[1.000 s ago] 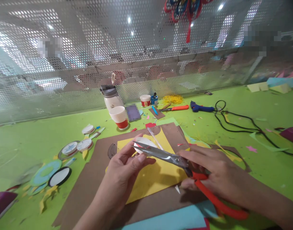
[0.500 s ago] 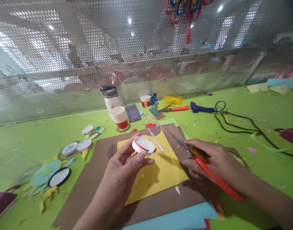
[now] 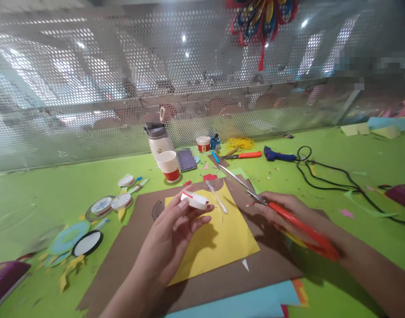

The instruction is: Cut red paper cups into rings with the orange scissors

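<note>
Held red-handled metal scissors (image 3: 282,215) in right grip (image 3: 293,207), pinched curved white paper piece (image 3: 197,201) in left grip (image 3: 172,226), and probably needed light pressure against crushing.

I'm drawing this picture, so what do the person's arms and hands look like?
The left hand and right hand are both bare, without gloves. The forearms show no sleeves, watch or bracelet. I see no rings on the fingers, but some are partly hidden.

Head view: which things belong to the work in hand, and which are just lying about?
Belonging, likely:
red-handled metal scissors, right hand
small white paper piece with red stripe, left hand

Lying about, likely:
blue plastic glue gun
white-and-red paper cup
</note>
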`<state>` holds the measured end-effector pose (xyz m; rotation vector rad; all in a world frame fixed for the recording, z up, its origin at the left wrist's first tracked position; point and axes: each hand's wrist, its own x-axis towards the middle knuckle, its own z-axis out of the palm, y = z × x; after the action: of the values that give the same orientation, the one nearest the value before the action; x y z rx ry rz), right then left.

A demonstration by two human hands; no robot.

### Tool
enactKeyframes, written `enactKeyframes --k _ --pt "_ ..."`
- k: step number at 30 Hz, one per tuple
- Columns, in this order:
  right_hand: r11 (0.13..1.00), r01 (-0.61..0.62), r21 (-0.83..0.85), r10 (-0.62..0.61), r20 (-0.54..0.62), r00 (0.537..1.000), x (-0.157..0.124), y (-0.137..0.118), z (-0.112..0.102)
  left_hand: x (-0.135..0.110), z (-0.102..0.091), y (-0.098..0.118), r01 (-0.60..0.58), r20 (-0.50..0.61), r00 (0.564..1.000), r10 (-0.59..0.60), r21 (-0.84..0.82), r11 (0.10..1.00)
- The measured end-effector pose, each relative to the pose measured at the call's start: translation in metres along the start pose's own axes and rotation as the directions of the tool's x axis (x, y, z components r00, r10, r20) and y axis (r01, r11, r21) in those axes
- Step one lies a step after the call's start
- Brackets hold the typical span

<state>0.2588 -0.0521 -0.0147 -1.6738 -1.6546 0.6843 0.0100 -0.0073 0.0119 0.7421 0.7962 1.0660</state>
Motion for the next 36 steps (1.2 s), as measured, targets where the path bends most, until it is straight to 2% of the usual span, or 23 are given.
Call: enactKeyframes --k 3,8,12,19,23,29,36 --pt "0.994 0.008 0.111 -0.011 0.022 1.000 0.001 -0.003 0.004 0.001 -0.002 0.000 0.038 -0.004 0.999 -0.038 -0.031 0.999" --pt "0.974 -0.001 0.225 -0.008 0.037 0.999 0.005 0.012 0.014 0.004 -0.005 0.000 0.064 0.081 0.995 -0.058 -0.074 0.995" --pt "0.964 0.008 0.266 -0.010 0.004 1.000 0.005 0.024 0.018 0.006 -0.005 0.002 0.089 0.115 0.990 -0.075 -0.117 0.989" --pt "0.960 0.064 0.271 -0.047 -0.068 0.997 0.008 0.028 0.022 0.005 -0.006 0.004 0.077 0.130 0.990 -0.054 -0.177 0.981" --pt "0.953 0.076 0.293 -0.047 -0.104 0.994 0.010 0.033 0.025 0.004 -0.004 0.004 0.025 0.107 0.994 -0.009 -0.151 0.988" --pt "0.942 0.084 0.326 -0.039 -0.143 0.989 0.015 0.043 0.032 0.001 -0.006 0.003 -0.131 0.027 0.991 0.132 -0.030 0.991" --pt "0.941 0.073 0.330 -0.029 -0.137 0.990 0.017 0.044 0.032 0.004 -0.013 -0.002 -0.243 0.026 0.970 0.242 0.024 0.970"
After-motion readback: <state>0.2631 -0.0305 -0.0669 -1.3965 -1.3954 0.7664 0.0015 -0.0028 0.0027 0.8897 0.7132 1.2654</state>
